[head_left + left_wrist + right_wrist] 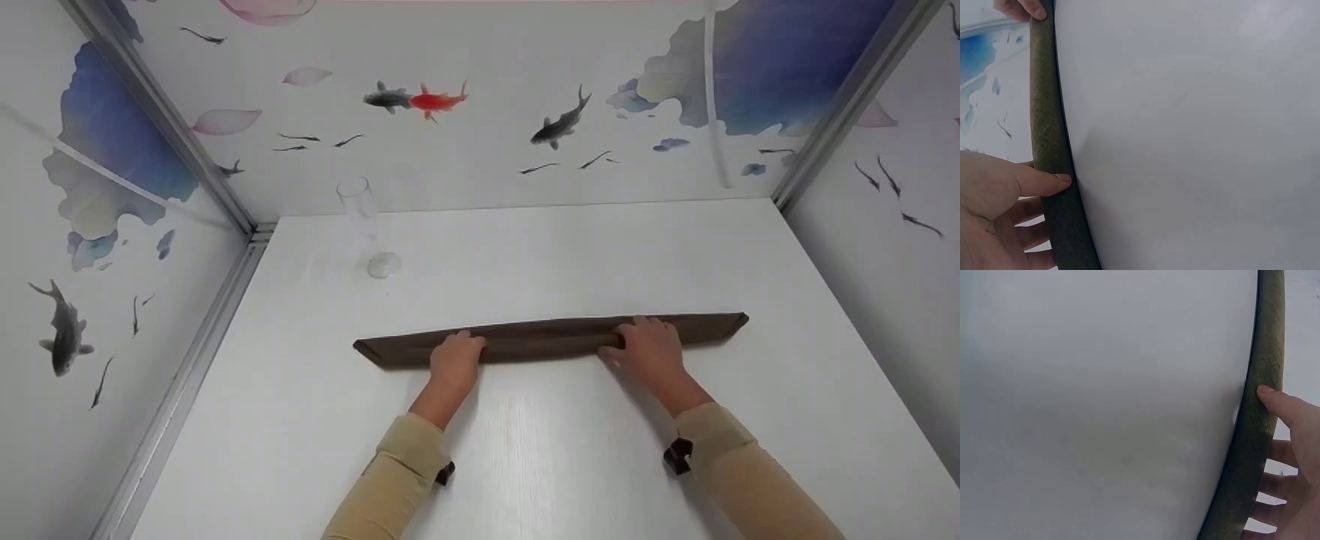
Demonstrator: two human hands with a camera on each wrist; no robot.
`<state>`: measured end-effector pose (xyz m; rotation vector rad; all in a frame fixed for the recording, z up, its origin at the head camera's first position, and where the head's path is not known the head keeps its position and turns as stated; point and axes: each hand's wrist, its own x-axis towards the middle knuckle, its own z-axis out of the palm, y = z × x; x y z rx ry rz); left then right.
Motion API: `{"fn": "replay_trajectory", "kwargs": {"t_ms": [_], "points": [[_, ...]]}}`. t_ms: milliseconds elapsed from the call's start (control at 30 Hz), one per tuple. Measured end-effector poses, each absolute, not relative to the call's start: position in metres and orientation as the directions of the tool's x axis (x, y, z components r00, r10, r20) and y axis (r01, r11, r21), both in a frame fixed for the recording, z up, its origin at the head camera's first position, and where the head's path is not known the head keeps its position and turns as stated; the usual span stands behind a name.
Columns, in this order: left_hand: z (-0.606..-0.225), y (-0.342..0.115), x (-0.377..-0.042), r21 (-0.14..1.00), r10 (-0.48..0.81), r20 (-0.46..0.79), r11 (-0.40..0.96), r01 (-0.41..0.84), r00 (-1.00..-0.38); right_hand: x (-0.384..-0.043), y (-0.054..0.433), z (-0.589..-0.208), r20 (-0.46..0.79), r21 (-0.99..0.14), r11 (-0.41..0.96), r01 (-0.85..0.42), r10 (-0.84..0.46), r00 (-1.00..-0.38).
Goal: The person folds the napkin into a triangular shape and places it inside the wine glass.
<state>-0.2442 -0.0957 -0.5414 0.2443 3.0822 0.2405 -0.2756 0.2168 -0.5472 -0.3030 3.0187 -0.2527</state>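
Note:
A long, dark brown folded cloth (pixel 547 340) stretches left to right across the white table, its ends slanted. My left hand (pixel 456 364) grips it left of its middle, and my right hand (pixel 651 351) grips it toward the right end. In the left wrist view the thumb (pixel 1044 181) lies over the near face while the other fingers go behind the cloth. The right wrist view has the same hold, with the thumb (pixel 1275 400) pressed on the near face and the fingers partly hidden behind.
A clear stemmed glass (pixel 384 265) stands at the back left of the white table (pixel 525 450), beyond the cloth. Panels printed with fish and petals rise at the back (pixel 480 165), left and right. Metal frame rails (pixel 176 405) edge the left side.

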Motion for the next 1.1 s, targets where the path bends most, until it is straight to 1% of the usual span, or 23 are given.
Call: {"fn": "replay_trajectory", "kwargs": {"t_ms": [167,333,467,533,600,700,767,833,967,1100], "points": [[-0.537,-0.112,-0.244,0.227,0.104,-0.061,0.970,0.087,-0.993,-0.275,0.226,-0.546,-0.082,-0.187,0.969,-0.160,-0.178,-0.981],[-0.532,-0.123,-0.245,0.279,0.116,-0.092,0.957,0.086,-0.989,-0.275,0.233,-0.542,-0.096,-0.184,0.971,-0.154,-0.174,-0.980],[-0.531,-0.126,-0.248,0.284,0.121,-0.111,0.955,0.085,-0.986,-0.277,0.236,-0.540,-0.070,-0.182,0.969,-0.169,-0.184,-0.980],[-0.533,-0.126,-0.250,0.261,0.123,-0.090,0.960,0.096,-0.988,-0.279,0.237,-0.541,-0.034,-0.184,0.965,-0.187,-0.197,-0.980],[-0.535,-0.126,-0.252,0.225,0.123,-0.055,0.968,0.107,-0.991,-0.280,0.238,-0.543,0.014,-0.215,0.952,-0.219,-0.221,-0.975],[-0.538,-0.125,-0.254,0.168,0.110,-0.011,0.980,0.107,-0.994,-0.282,0.237,-0.548,0.093,-0.253,0.914,-0.316,-0.303,-0.949],[-0.539,-0.123,-0.255,0.143,0.102,0.010,0.984,0.103,-0.995,-0.282,0.237,-0.551,0.138,-0.254,0.883,-0.395,-0.371,-0.918],[-0.539,-0.122,-0.256,0.142,0.104,0.023,0.984,0.107,-0.994,-0.282,0.236,-0.552,0.166,-0.217,0.859,-0.464,-0.436,-0.885],[-0.538,-0.120,-0.257,0.168,0.119,0.042,0.978,0.125,-0.992,-0.281,0.233,-0.552,0.163,-0.150,0.837,-0.527,-0.505,-0.848],[-0.538,-0.119,-0.259,0.188,0.118,0.038,0.974,0.123,-0.992,-0.281,0.226,-0.551,0.138,-0.131,0.825,-0.549,-0.534,-0.834]]}}
